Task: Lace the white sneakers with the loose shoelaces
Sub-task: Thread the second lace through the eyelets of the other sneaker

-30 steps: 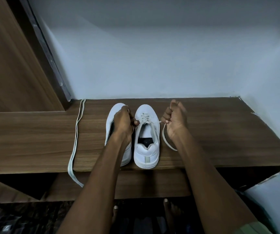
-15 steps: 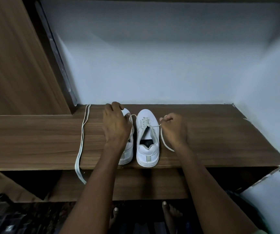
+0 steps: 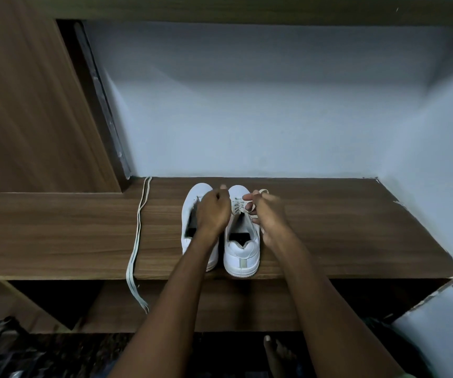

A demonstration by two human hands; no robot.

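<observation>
While two white sneakers share one shelf, left hand and right hand pinch one lace.

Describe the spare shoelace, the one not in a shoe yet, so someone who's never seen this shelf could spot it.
Start at the long wooden shelf under the pale wall. Left of the two white sneakers, apart from them, the spare shoelace runs from the back wall to the front edge and hangs over it. Unlike the lace in the right hand, no hand touches it.
</observation>
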